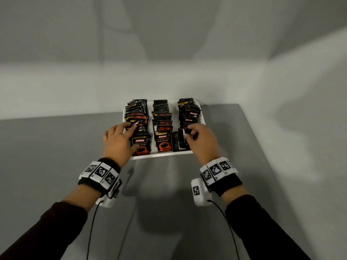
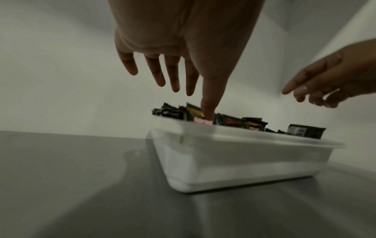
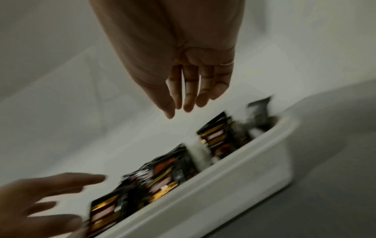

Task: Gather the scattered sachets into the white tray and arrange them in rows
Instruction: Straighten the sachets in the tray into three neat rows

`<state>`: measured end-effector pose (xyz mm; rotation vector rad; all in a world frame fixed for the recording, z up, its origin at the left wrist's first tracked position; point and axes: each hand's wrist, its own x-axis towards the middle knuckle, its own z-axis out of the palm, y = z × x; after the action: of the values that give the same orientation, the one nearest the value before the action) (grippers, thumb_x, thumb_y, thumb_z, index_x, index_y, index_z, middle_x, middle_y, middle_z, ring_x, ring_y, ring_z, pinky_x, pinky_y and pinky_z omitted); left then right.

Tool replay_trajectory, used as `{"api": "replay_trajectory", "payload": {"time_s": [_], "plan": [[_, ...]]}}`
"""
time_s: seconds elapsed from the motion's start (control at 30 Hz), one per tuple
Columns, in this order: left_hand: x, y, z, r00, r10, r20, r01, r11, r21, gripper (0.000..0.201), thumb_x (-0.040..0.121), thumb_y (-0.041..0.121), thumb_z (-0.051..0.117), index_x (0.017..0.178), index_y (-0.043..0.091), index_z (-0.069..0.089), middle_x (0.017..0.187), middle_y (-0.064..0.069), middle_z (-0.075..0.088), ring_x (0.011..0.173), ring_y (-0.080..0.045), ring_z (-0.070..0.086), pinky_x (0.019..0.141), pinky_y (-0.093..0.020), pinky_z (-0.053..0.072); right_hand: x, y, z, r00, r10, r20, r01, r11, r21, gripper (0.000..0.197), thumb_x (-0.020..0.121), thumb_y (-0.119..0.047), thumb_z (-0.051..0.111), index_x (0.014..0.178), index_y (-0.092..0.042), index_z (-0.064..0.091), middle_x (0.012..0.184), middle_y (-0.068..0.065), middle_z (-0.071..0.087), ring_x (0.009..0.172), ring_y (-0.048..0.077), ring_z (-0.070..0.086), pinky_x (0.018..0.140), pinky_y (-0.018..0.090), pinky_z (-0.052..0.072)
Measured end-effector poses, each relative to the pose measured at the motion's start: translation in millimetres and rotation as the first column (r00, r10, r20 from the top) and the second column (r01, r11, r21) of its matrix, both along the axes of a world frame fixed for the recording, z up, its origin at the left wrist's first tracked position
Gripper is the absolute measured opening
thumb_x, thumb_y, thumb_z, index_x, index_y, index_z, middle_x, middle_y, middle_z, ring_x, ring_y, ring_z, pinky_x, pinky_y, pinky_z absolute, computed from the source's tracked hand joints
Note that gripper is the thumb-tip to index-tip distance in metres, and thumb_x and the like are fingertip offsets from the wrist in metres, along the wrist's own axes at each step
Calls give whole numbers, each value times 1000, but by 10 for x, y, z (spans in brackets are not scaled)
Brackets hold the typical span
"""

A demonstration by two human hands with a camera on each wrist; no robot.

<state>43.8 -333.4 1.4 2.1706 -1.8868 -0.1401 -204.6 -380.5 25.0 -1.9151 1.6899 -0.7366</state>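
A white tray (image 1: 161, 155) holds black-and-red sachets standing in three rows: left (image 1: 139, 117), middle (image 1: 162, 124) and right (image 1: 188, 113). My left hand (image 1: 124, 136) is spread over the left row. Its thumb (image 2: 207, 104) presses down on a front sachet (image 1: 140, 145), and the other fingers are straight and hold nothing. My right hand (image 1: 199, 137) hovers over the near end of the right row. In the right wrist view its fingers (image 3: 189, 90) hang straight above the sachets, and nothing is in them. That view is blurred.
The tray (image 2: 234, 161) sits at the far edge of a grey table (image 1: 56, 156), against a white wall (image 1: 169, 44). One dark sachet (image 1: 176, 141) stands back-side out between the middle and right rows. Wrist-camera cables trail down from both forearms.
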Motion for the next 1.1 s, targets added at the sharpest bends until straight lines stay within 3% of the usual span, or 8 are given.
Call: {"api": "replay_trajectory", "payload": {"time_s": [0.13, 0.23, 0.33, 0.43, 0.6, 0.87, 1.0, 1.1], "plan": [[-479, 4, 189, 944, -142, -297, 80, 974, -210, 46, 80, 18, 69, 125, 15, 58, 129, -10, 49, 113, -27, 47, 100, -35, 38, -541, -150, -88, 976, -214, 41, 211, 975, 63, 36, 81, -16, 68, 115, -12, 58, 111, 8, 57, 95, 25, 58, 82, 30, 45], [-1008, -72, 203, 863, -218, -456, 227, 973, -35, 45, 87, 19, 60, 131, 18, 50, 133, -5, 46, 107, -18, 56, 100, -25, 39, -648, -209, -185, 961, -244, 132, 223, 962, 155, 34, 81, -9, 65, 114, -10, 57, 108, 9, 61, 97, 27, 60, 89, 38, 48], [-1408, -239, 96, 883, -127, -451, 244, 946, 213, 51, 90, 17, 53, 139, 9, 40, 143, -11, 40, 130, -23, 41, 110, -27, 30, -602, -238, -240, 968, -202, 147, 175, 968, 179, 29, 81, -11, 65, 109, -13, 59, 99, 4, 63, 92, 22, 61, 87, 38, 49], [-1581, -401, 34, 909, -67, -412, 203, 933, 297, 49, 90, 14, 51, 137, 4, 39, 137, -16, 45, 125, -28, 45, 106, -32, 35, -544, -272, -255, 980, -139, 141, 117, 981, 153, 28, 79, -7, 65, 107, -12, 61, 93, 2, 62, 86, 19, 59, 84, 35, 50], [-1627, -602, -37, 933, 35, -357, 104, 926, 362, 43, 91, 26, 51, 128, 6, 42, 120, -16, 58, 109, -31, 56, 92, -36, 47, -557, -344, -283, 986, -69, 152, 40, 982, 183, 32, 79, -4, 65, 110, -13, 59, 89, 1, 61, 80, 12, 56, 74, 23, 46], [-1740, -778, -139, 897, 168, -409, -16, 936, 351, 55, 89, 44, 52, 128, 8, 40, 118, -17, 59, 107, -33, 59, 92, -41, 48, -637, -475, -373, 987, -25, 156, -7, 979, 202, 36, 78, -7, 67, 112, -18, 58, 85, 0, 63, 75, 10, 57, 72, 22, 45], [-1838, -845, -153, 855, 211, -473, -57, 946, 320, 62, 85, 49, 54, 129, 8, 40, 119, -16, 58, 106, -32, 59, 90, -40, 49, -670, -498, -390, 979, 77, 189, -113, 976, 187, 44, 77, -7, 67, 116, -23, 55, 70, -7, 54, 69, 11, 56, 69, 22, 47], [-1856, -908, -160, 862, 238, -447, -80, 936, 344, 60, 87, 43, 55, 129, 5, 37, 119, -17, 59, 108, -34, 58, 89, -38, 48, -711, -527, -382, 959, 197, 202, -237, 951, 200, 52, 72, -2, 70, 119, -20, 55, 67, -10, 50, 59, 1, 50, 61, 5, 39]]}}
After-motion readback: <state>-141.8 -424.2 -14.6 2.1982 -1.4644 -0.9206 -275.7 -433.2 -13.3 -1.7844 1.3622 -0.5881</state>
